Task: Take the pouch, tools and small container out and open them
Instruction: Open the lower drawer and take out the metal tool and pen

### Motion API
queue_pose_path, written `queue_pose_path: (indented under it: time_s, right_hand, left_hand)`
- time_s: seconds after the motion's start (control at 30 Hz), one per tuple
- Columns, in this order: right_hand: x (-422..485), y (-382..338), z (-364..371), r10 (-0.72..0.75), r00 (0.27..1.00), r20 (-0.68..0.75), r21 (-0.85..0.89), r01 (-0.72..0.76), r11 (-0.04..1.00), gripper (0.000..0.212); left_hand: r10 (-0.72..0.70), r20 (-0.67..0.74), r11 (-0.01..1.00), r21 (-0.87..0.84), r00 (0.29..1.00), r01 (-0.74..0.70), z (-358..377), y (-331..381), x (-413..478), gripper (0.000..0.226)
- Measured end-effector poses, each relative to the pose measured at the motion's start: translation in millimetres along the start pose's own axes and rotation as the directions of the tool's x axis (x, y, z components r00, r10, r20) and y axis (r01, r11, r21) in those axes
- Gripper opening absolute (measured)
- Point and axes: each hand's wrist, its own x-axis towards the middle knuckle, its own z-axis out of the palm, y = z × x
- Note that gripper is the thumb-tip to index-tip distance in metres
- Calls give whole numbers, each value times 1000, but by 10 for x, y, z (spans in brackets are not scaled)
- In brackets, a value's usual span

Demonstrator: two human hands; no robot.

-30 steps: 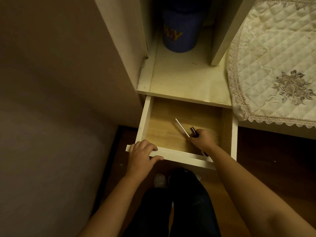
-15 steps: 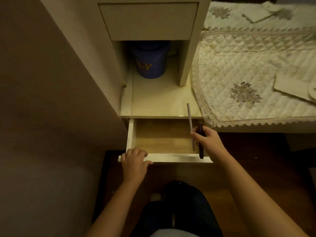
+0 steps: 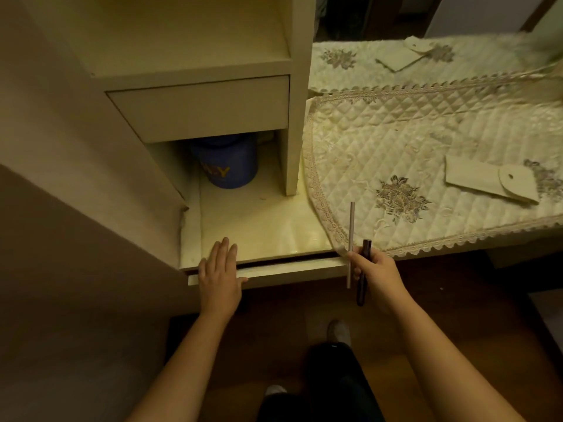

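My right hand [image 3: 376, 274] grips two slim tools upright: a thin pale stick [image 3: 351, 226] and a dark pen-like tool [image 3: 363, 287]. It hovers at the right end of the low drawer [image 3: 289, 271], just in front of the table edge. My left hand [image 3: 220, 274] lies flat, fingers together, against the drawer front, which is pushed almost fully in. A cream pouch [image 3: 484, 181] with a round snap flap lies on the quilted cloth [image 3: 396, 138] at the right. A blue round container [image 3: 227, 164] with yellow letters stands in the cubby behind the shelf top.
A white shelf unit [image 3: 195, 108] with a shut upper drawer rises above the cubby. A second pale flat envelope-like piece [image 3: 402, 60] lies on the far cloth. A beige wall fills the left. My legs and feet are over the brown floor [image 3: 274, 324] below.
My right hand lifted the two tools out of the drawer and up toward the table edge. My left hand went from gripping the drawer front to pressing it flat, and the drawer slid nearly shut.
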Motion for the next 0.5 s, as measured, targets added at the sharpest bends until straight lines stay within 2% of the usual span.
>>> queue_pose_path:
  time_s: [0.13, 0.27, 0.37, 0.5]
  right_hand:
    - [144, -69, -52, 13, 1000, -22, -8, -13, 1000, 9]
    - [263, -132, -120, 26, 999, -23, 74, -25, 997, 12]
    - [318, -205, -199, 27, 1000, -13, 115, -26, 993, 14]
    - [439, -279, -433, 65, 998, -24, 137, -61, 989, 13]
  left_hand:
    - [-72, -41, 997, -6, 997, 72, 9, 59, 130, 56]
    - [-115, -61, 993, 4, 992, 115, 18, 115, 168, 55]
    - [-137, -30, 991, -2, 990, 137, -15, 147, 157, 53]
    - [-167, 88, 986, 13, 982, 167, -162, 251, 163, 55]
